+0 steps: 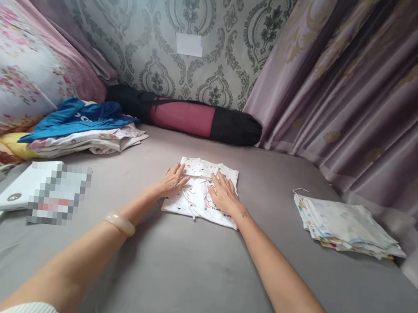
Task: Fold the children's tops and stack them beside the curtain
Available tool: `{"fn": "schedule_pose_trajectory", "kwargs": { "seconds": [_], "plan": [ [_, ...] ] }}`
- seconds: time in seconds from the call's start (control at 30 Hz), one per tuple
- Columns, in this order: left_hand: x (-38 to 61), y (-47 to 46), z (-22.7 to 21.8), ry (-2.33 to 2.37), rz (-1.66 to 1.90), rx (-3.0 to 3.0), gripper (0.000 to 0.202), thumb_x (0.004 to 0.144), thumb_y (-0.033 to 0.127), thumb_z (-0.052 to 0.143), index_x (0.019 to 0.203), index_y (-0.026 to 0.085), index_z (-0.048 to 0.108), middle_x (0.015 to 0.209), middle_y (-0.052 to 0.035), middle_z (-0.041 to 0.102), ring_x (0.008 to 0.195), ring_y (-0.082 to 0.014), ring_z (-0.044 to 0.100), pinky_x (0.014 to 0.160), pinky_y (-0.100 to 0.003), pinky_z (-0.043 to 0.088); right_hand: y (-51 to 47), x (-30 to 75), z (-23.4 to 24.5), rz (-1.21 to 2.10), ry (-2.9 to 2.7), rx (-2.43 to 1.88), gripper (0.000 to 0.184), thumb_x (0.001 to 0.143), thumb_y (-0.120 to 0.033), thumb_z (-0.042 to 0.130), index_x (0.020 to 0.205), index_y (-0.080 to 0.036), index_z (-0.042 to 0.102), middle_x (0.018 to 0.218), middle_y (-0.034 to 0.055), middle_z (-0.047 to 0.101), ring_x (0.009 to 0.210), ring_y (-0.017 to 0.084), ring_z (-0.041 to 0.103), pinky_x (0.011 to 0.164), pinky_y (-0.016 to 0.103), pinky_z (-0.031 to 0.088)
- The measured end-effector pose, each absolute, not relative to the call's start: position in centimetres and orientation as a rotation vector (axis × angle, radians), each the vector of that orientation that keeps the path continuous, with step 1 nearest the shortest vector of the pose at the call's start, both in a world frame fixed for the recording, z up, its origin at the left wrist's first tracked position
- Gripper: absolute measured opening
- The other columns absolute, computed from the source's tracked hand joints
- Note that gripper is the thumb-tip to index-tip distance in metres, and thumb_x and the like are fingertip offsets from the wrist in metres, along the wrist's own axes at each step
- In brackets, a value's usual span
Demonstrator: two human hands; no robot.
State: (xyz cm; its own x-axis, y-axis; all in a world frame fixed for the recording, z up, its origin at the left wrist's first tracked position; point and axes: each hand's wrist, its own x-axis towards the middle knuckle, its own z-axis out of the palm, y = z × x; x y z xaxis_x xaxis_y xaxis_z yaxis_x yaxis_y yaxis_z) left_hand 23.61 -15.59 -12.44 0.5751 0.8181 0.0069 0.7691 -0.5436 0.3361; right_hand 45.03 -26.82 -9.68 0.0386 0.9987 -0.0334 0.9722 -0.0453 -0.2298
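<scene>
Patterned grey wallpaper (228,24) and purple curtains (352,77) border a grey sheet (167,266), and near its middle lies a folded white garment (197,195) with small prints and thin ties. Left hand (172,180) and right hand (223,194) rest palm down on its two sides, the fingers of both loosely spread over the cloth. Beyond it, a long black and maroon bag (181,116) lies along the wall, a blue garment (74,118) tops folded cloths (94,139) at the left, and a separate fabric stack (347,228) lies well apart at the right.
</scene>
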Motion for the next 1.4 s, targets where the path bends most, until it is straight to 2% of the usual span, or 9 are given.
{"fn": "schedule_pose_trajectory", "kwargs": {
  "seconds": [0.23,0.37,0.47,0.57,0.63,0.9,1.1,1.2,1.4],
  "plan": [
    [21.1,-17.8,-11.8,1.214,0.273,2.412,0.066,0.095,0.046,0.026,0.149,0.008,0.021,0.156,-0.0208,0.027,0.146,-0.0281,0.023,0.118,-0.047,0.019,-30.1,45.6,-9.4,0.197,-2.141,-2.092,0.055,0.101,-0.038,0.025,0.151,-0.017,0.031,0.16,0.0122,0.02,0.147,0.022,0.018,0.119,0.039,0.012],
    [19.5,-19.1,-11.5,1.154,0.434,2.404,0.053,0.091,0.04,0.034,0.137,0.013,0.039,0.147,-0.0181,0.04,0.137,-0.0262,0.038,0.114,-0.041,0.031,-31.9,46.3,-9.3,0.184,-2.142,-2.075,0.053,0.099,-0.034,0.028,0.149,-0.017,0.035,0.159,0.0089,0.026,0.145,0.021,0.024,0.119,0.038,0.016],
    [18.4,-20.2,-11.2,1.156,0.549,2.398,0.04,0.088,0.044,0.041,0.114,0.017,0.054,0.131,-0.0154,0.051,0.12,-0.026,0.051,0.104,-0.04,0.041,-33.4,46.8,-9.0,0.141,-2.085,-2.066,0.05,0.098,-0.03,0.031,0.145,-0.017,0.04,0.153,0.009,0.037,0.139,0.021,0.034,0.117,0.037,0.021],
    [17.9,-21.2,-11.1,1.287,0.576,2.363,0.03,0.085,0.045,0.045,0.09,0.02,0.058,0.105,-0.0107,0.057,0.1,-0.0249,0.054,0.095,-0.042,0.045,-34.6,47.2,-8.7,0.079,-1.937,-2.133,0.046,0.096,-0.026,0.033,0.14,-0.018,0.046,0.138,0.01,0.053,0.124,0.022,0.048,0.106,0.034,0.035],
    [18.0,-21.9,-11.0,1.385,0.581,2.319,0.028,0.082,0.046,0.048,0.081,0.02,0.058,0.096,-0.0086,0.057,0.096,-0.0248,0.053,0.092,-0.041,0.045,-35.3,47.4,-8.5,0.064,-1.813,-2.23,0.043,0.095,-0.026,0.036,0.135,-0.02,0.051,0.124,0.0109,0.06,0.114,0.023,0.053,0.096,0.034,0.041],
    [18.6,-23.5,-9.6,1.537,0.47,2.145,0.031,0.077,0.047,0.053,0.068,0.018,0.059,0.093,-0.0094,0.057,0.096,-0.0253,0.052,0.09,-0.038,0.043,-37.2,47.2,-8.0,0.272,-1.566,-2.367,0.037,0.093,-0.032,0.041,0.126,-0.024,0.055,0.094,0.0047,0.068,0.083,0.02,0.063,0.066,0.028,0.04],
    [18.4,-24.6,-8.7,1.522,0.469,2.081,0.036,0.072,0.054,0.058,0.064,0.019,0.061,0.09,-0.0091,0.061,0.092,-0.0266,0.054,0.082,-0.038,0.045,-38.0,46.3,-7.8,0.427,-1.546,-2.298,0.043,0.093,-0.036,0.039,0.131,-0.025,0.054,0.076,0.0017,0.067,0.071,0.02,0.063,0.062,0.028,0.039],
    [18.1,-25.1,-8.4,1.485,0.448,2.023,0.039,0.073,0.058,0.056,0.068,0.02,0.06,0.079,-0.0055,0.062,0.078,-0.0223,0.056,0.07,-0.033,0.044,-38.5,46.3,-7.9,0.546,-1.529,-2.208,0.045,0.092,-0.043,0.039,0.131,-0.026,0.054,0.067,-0.0007,0.064,0.065,0.019,0.062,0.061,0.028,0.042],
    [17.9,-25.3,-8.3,1.306,0.596,1.847,0.042,0.08,0.055,0.052,0.107,0.022,0.059,0.07,0.003,0.06,0.063,-0.0145,0.051,0.059,-0.025,0.039,-39.1,46.5,-7.9,0.612,-1.574,-2.076,0.043,0.085,-0.039,0.048,0.126,-0.031,0.059,0.079,-0.0021,0.066,0.063,0.015,0.059,0.063,0.026,0.047]
  ]
}}
